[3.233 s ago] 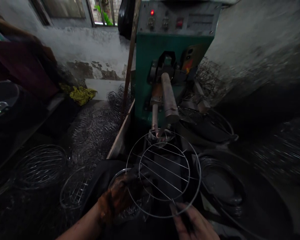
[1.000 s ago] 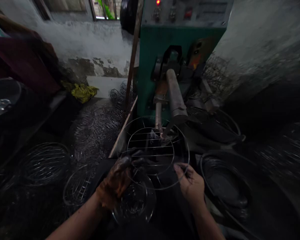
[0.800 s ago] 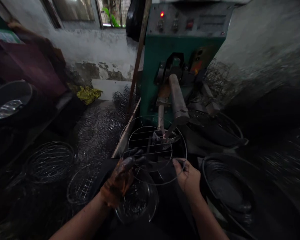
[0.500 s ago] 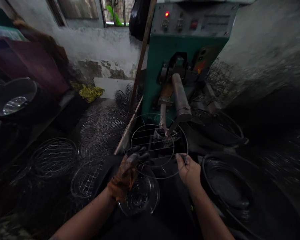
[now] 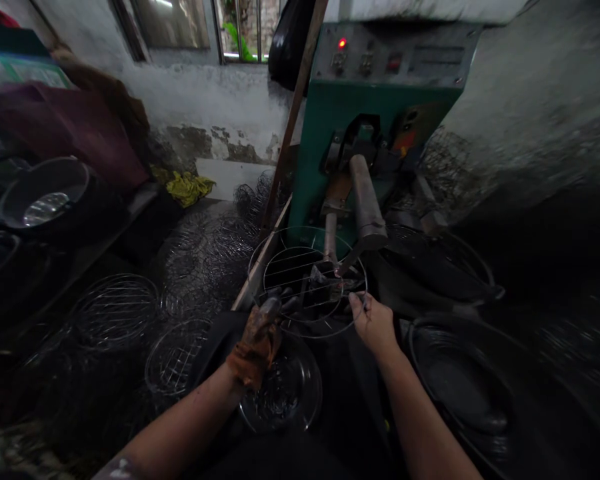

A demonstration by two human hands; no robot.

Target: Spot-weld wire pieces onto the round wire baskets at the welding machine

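Note:
A round wire rack (image 5: 300, 249), made of two rings with several parallel cross wires, is held in front of the green spot welder (image 5: 313, 167). My left hand (image 5: 264, 327), in a dirty orange-brown glove, is closed on its near left side. Bare, my right hand (image 5: 373, 320) pinches the outer ring at the right. The rack's right part lies at the welder's lower electrode (image 5: 331, 240), under the thick upper arm (image 5: 367, 203); whether metal touches there I cannot tell. Below my left hand sits a clear bowl (image 5: 310, 390) with small wire pieces inside.
Finished-looking wire racks (image 5: 117, 310) are stacked at the left, beside heaps of wire rings (image 5: 220, 247). A dark basin (image 5: 460, 380) stands at the right. A wooden post (image 5: 293, 120) leans beside the welder, and a black pot (image 5: 45, 193) is at far left.
The wire rack has shifted slightly and turned or tilted between my hands; my right hand has moved a little up and left. The whole view has shifted slightly.

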